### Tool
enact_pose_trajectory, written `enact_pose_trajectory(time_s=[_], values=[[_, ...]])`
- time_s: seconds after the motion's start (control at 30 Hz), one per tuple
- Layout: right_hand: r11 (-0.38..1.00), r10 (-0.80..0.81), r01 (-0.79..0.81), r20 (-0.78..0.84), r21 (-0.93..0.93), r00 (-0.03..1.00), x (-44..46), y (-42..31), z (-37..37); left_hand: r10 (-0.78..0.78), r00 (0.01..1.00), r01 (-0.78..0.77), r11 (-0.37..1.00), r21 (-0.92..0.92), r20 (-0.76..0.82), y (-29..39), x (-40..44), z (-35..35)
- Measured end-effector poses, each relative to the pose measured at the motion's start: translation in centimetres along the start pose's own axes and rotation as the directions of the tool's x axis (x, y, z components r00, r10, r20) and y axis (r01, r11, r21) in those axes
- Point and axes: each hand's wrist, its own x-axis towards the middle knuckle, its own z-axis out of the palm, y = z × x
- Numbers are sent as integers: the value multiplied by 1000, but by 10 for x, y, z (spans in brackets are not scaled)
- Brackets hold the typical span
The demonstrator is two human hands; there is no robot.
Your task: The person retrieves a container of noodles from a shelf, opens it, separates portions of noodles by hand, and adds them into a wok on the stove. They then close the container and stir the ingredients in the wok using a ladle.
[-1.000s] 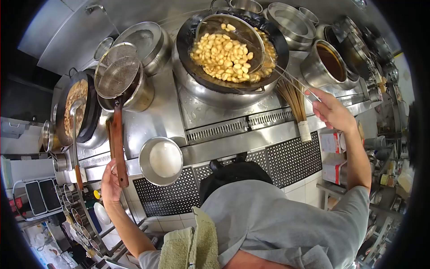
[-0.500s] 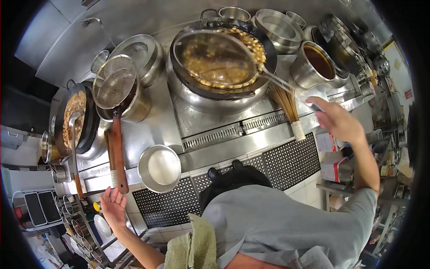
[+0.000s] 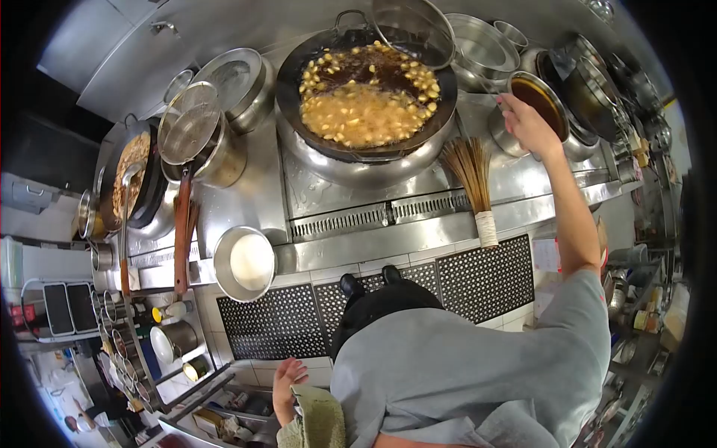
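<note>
My right hand is closed on the handle of a round mesh strainer, held over the back right rim of the large wok. No pale pieces show in the strainer. Many pale yellow pieces float in bubbling brown oil in the wok. At the lower left, my left hand holds nothing, its fingers apart, beside a green towel near my body.
A metal pot with white contents stands at the front edge. Left are a wooden-handled strainer over a pot and a second wok with a ladle. Right are a bamboo brush and a pot of brown liquid.
The strainer has tipped its pieces into the wok and moved to the back right with my right hand. My left hand has left the wooden handle area and come down towards my body.
</note>
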Motion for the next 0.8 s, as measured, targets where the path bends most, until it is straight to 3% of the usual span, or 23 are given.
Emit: enact_pose_trajectory(time_s=[0.03, 0.1, 0.13, 0.2, 0.33, 0.47, 0.6, 0.67, 0.7, 0.73, 0.77, 0.8], values=[[1000, -10, 10, 9, 2, 1000, 2, 5, 1, 0, 1000, 0, 1000, -8, -11, -9, -1, 6], [906, 105, -207, 277, 369, 955, 8, 19, 5, -62, 996, 65, 996, 60, -58, -22, -1, 16], [908, 99, -203, 282, 367, 954, 8, 21, 9, -67, 993, 72, 996, 52, -97, -26, -2, 20], [796, 37, -307, 464, 521, 885, 4, 24, 18, -63, 991, 69, 996, 55, -117, -29, 1, 25], [696, -52, -352, 534, 626, 844, -5, 19, 34, -9, 990, 24, 994, 106, -141, -24, 12, 29], [737, -103, -297, 535, 607, 839, -13, 10, 34, 54, 992, -34, 985, 170, -115, -3, 15, 44], [912, -56, -104, 370, 398, 927, -30, -24, 20, 69, 995, -51, 974, 222, -72, -10, 29, 32], [997, -5, -15, 250, 78, 968, -34, -44, 16, 84, 994, -61, 955, 290, -68, -9, 25, 29], [974, -224, 225, 144, 9, 964, -20, -22, 24, 102, 987, -69, 966, 251, -121, -12, 27, 25], [896, -430, 431, 30, -111, 902, -6, 1, 32, 156, 984, -109, 912, 396, -87, -20, 35, 15], [929, -358, 355, -10, -104, 934, -8, -12, 38, 197, 979, -141, 834, 533, -48, -26, 39, 5], [866, -446, 411, -71, -285, 892, 2, -1, 48, 216, 971, -138, 852, 505, -98, -29, 37, -3]])
